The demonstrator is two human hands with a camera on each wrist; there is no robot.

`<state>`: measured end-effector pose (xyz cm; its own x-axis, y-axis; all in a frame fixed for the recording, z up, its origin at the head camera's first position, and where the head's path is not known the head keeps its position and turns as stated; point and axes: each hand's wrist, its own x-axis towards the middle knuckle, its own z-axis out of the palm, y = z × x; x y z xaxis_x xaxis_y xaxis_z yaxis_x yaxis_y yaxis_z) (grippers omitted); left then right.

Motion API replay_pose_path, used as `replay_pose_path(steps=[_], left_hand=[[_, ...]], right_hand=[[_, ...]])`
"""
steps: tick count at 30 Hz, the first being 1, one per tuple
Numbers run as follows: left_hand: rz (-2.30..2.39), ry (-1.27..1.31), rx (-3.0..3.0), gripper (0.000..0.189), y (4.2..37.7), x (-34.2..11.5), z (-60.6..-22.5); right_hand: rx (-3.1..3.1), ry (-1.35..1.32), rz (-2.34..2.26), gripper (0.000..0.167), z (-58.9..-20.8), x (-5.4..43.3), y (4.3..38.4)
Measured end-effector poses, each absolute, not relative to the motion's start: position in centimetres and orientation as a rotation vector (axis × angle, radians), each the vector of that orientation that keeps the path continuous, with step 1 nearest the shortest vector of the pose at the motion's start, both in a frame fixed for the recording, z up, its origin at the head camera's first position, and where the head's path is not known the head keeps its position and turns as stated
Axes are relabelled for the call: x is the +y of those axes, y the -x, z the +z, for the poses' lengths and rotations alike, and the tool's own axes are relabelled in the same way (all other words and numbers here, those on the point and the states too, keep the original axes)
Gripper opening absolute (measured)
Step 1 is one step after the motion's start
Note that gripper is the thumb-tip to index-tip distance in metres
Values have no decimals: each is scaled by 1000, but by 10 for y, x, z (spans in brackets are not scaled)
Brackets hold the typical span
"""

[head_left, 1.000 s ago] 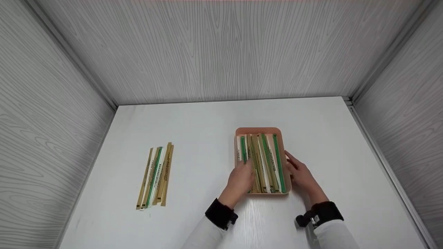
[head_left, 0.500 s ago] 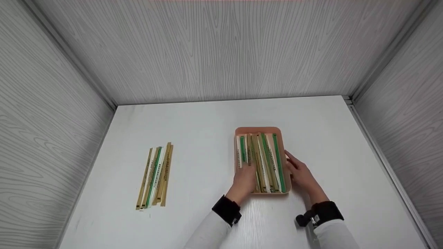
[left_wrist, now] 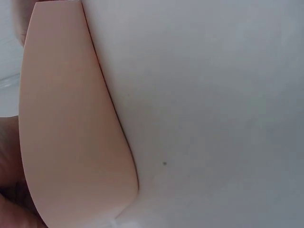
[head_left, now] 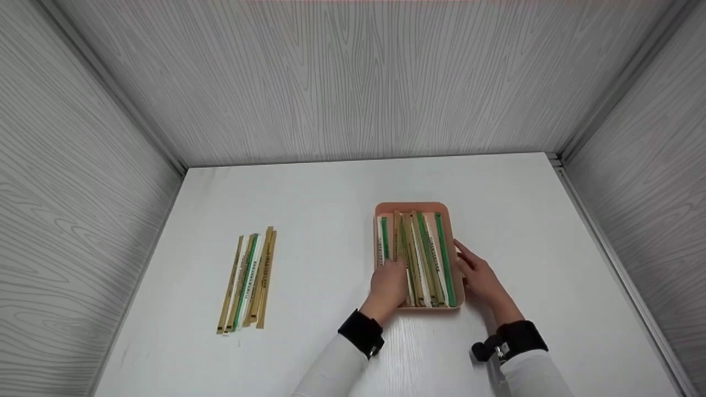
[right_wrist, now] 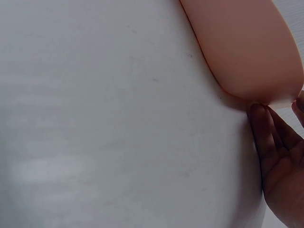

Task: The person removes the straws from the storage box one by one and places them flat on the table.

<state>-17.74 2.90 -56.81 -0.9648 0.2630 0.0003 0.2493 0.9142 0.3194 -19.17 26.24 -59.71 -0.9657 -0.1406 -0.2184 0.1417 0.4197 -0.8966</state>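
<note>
A shallow pink tray (head_left: pixel 411 208) stands right of the table's middle. Long thin printed sticks, which look paper-wrapped, in tan (head_left: pixel 430 259), white and green (head_left: pixel 444 259), lie lengthwise in it. My left hand (head_left: pixel 388 285) reaches over the tray's near left corner, among the sticks. Its fingertips are hidden, so I cannot see whether they pinch one. With fairly straight fingers, my right hand (head_left: pixel 482 281) touches the tray's right side. The right wrist view shows these fingertips (right_wrist: pixel 259 111) against the tray's lower wall (right_wrist: pixel 251 52). In the left wrist view, the tray's outer wall (left_wrist: pixel 71 118) hides most of the hand.
A loose bundle of similar tan, white and green sticks (head_left: pixel 248 281) lies on the white table (head_left: pixel 320 220), left of the tray. Grey wood-grain panels (head_left: pixel 353 82) enclose the table at the back and both sides.
My left hand has moved slightly right within the tray. The green stick near the left wall has shifted left, opening a pink gap beside it. My right hand has stayed put.
</note>
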Motion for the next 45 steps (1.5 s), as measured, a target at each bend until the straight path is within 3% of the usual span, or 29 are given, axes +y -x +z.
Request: replay_pose_path(steps=[4, 16, 29, 45], left_hand=[[592, -413, 3013, 18, 179, 26, -564], [870, -410, 3003, 47, 177, 14, -542], [1028, -226, 3018, 57, 164, -30, -525], [1006, 322, 3028, 31, 154, -114, -529]], right_hand=[[2417, -3, -1576, 51, -597, 262, 192], [2409, 23, -1563, 52, -592, 261, 191], [2439, 7, -1519, 53, -598, 264, 193], [2449, -11, -1502, 53, -597, 263, 192]])
